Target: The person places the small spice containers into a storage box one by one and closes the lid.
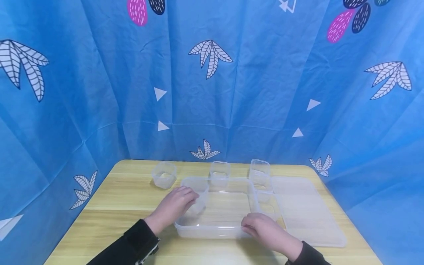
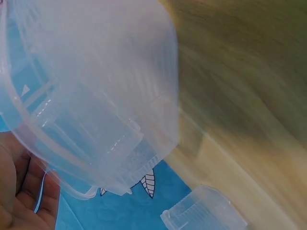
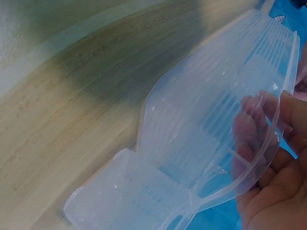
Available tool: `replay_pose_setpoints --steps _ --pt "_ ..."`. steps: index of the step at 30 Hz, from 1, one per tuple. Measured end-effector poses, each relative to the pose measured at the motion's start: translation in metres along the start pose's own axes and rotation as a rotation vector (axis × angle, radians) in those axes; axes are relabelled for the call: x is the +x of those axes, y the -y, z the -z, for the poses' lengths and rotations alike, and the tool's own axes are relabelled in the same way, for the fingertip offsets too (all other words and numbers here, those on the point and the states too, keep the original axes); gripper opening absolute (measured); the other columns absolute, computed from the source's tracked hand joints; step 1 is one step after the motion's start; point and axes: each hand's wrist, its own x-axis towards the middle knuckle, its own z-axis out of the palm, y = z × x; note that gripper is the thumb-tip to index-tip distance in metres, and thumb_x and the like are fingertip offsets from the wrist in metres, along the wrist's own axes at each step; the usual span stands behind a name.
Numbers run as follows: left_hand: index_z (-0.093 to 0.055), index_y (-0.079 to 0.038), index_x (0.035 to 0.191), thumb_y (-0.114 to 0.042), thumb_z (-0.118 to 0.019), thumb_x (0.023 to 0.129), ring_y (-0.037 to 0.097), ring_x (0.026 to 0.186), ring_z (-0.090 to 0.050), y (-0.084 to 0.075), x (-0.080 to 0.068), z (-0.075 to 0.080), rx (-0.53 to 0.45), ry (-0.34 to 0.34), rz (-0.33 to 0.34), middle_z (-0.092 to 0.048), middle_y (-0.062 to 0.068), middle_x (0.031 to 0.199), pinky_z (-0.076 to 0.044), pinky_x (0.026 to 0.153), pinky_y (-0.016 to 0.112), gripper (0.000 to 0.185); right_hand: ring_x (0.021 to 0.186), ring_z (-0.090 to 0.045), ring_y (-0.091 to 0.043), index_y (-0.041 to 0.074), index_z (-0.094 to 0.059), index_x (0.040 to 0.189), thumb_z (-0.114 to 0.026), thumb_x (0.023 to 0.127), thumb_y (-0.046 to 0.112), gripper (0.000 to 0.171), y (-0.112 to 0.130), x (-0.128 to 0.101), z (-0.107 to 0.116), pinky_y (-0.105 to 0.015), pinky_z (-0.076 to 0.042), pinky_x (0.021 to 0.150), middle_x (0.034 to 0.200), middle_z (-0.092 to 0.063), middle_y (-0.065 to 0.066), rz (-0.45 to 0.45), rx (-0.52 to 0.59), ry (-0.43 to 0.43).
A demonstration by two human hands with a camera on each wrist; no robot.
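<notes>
A large clear plastic box (image 1: 212,232) sits at the middle of the table. My right hand (image 1: 265,230) pinches its rim near the front right corner; in the right wrist view, the fingers (image 3: 244,129) show through the clear wall. Within the box's left end is a small clear container (image 1: 200,184). My left hand (image 1: 177,206) reaches over the left rim and grips this small container, its fingers bent downward. The left wrist view shows the large box's ribbed wall (image 2: 158,62) close up, which partly hides what those fingers touch.
A small faceted tub (image 1: 164,176) stands at the back left. Two small squarish containers, one behind the box (image 1: 220,169) and one behind its right corner (image 1: 260,170), stand there. Another small container (image 1: 269,206) stands against its right side. A flat translucent lid (image 1: 309,213) lies at the right.
</notes>
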Motion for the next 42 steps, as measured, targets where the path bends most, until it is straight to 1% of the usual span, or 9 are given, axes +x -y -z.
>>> replay_pose_setpoints --steps 6,11,19,22,28,35,38,42 --pt "-0.073 -0.012 0.106 -0.011 -0.077 0.088 0.014 0.095 -0.064 0.0004 -0.0010 -0.0031 0.003 0.032 0.009 -0.070 -0.003 0.099 -0.055 0.087 0.034 0.018 0.076 -0.052 0.002 0.016 -0.068 0.085 -0.069 0.094 0.012 0.009 0.0002 -0.0006 0.0004 -0.024 -0.052 0.069 0.080 -0.056 0.019 -0.019 0.013 0.011" --pt "-0.074 -0.012 0.105 -0.011 -0.077 0.087 0.015 0.095 -0.065 0.0007 -0.0012 -0.0048 -0.006 0.043 0.019 -0.070 -0.003 0.099 -0.055 0.088 0.036 0.018 0.076 -0.053 0.002 0.015 -0.069 0.086 -0.069 0.094 0.012 0.009 0.0000 -0.0009 -0.0004 -0.025 -0.052 0.070 0.080 -0.056 0.019 -0.028 0.015 0.013" --pt "-0.074 -0.013 0.104 -0.011 -0.077 0.087 0.015 0.096 -0.066 0.0012 -0.0020 -0.0091 -0.005 0.071 0.000 -0.071 -0.003 0.099 -0.055 0.088 0.034 0.018 0.076 -0.053 0.002 0.015 -0.068 0.085 -0.068 0.094 0.013 0.010 -0.0010 -0.0006 -0.0016 -0.026 -0.052 0.070 0.079 -0.055 0.019 -0.030 0.008 0.010" --pt "-0.075 -0.014 0.104 -0.012 -0.077 0.087 0.013 0.095 -0.066 0.0013 -0.0020 -0.0090 -0.015 0.092 0.013 -0.071 -0.004 0.099 -0.056 0.087 0.033 0.018 0.076 -0.053 0.002 0.015 -0.068 0.085 -0.068 0.094 0.013 0.010 -0.0010 -0.0007 -0.0014 -0.025 -0.052 0.070 0.080 -0.055 0.019 -0.033 0.013 0.014" --pt "-0.076 -0.015 0.105 -0.013 -0.076 0.089 0.013 0.094 -0.066 0.0010 -0.0015 -0.0078 -0.043 0.155 0.041 -0.073 -0.004 0.099 -0.056 0.087 0.032 0.016 0.075 -0.052 0.002 0.016 -0.068 0.085 -0.068 0.095 0.013 0.010 0.0005 -0.0003 -0.0002 -0.025 -0.052 0.069 0.080 -0.055 0.019 -0.023 0.022 0.010" --pt "-0.077 -0.013 0.103 -0.011 -0.076 0.088 0.014 0.092 -0.067 0.0008 -0.0008 -0.0094 -0.056 0.168 0.029 -0.073 -0.003 0.096 -0.056 0.084 0.032 0.015 0.076 -0.054 0.002 0.015 -0.070 0.087 -0.068 0.094 0.012 0.008 0.0014 0.0003 0.0004 -0.025 -0.052 0.070 0.081 -0.057 0.019 -0.028 0.028 0.011" --pt "-0.076 -0.012 0.102 -0.010 -0.076 0.088 0.014 0.091 -0.067 0.0006 -0.0008 -0.0094 -0.059 0.174 0.032 -0.073 -0.002 0.096 -0.057 0.083 0.033 0.015 0.076 -0.054 0.002 0.015 -0.070 0.087 -0.068 0.095 0.013 0.008 0.0009 0.0003 0.0004 -0.025 -0.052 0.071 0.081 -0.057 0.019 -0.042 0.033 0.021" --pt "-0.076 -0.012 0.101 -0.009 -0.077 0.087 0.015 0.091 -0.068 0.0002 -0.0008 -0.0091 -0.068 0.186 0.040 -0.073 -0.002 0.096 -0.057 0.083 0.034 0.014 0.077 -0.054 0.002 0.015 -0.070 0.087 -0.068 0.094 0.013 0.008 0.0005 0.0002 -0.0005 -0.026 -0.053 0.071 0.081 -0.057 0.019 -0.037 0.022 0.016"
